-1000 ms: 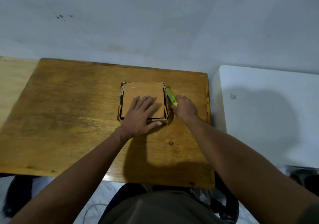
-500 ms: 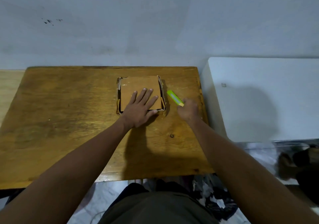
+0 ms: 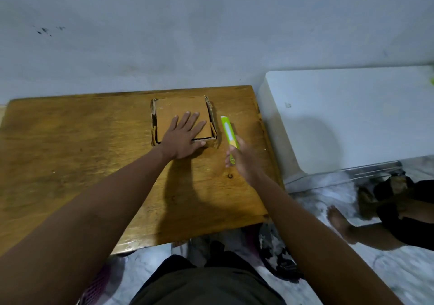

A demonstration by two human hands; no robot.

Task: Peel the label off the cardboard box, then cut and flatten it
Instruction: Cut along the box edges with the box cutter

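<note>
A brown cardboard box [image 3: 178, 109], pressed flat, lies at the back of the wooden table [image 3: 82, 154]. My left hand [image 3: 184, 138] rests palm down on its near half, fingers spread. Just right of the box, a green and yellow utility knife [image 3: 228, 131] points away from me. My right hand [image 3: 244, 161] covers the knife's near end, its fingers around the handle. No label shows on the box's top face.
A white box-like surface [image 3: 352, 116] stands close to the table's right edge. A grey wall [image 3: 211, 34] runs right behind the table. On the floor at the right are dark bags [image 3: 399, 199] and another person's bare foot [image 3: 338, 222].
My right hand drew the knife back from the box's right edge and now holds it lower, beside the box. My left hand stays flat on the box. My view swung left.
</note>
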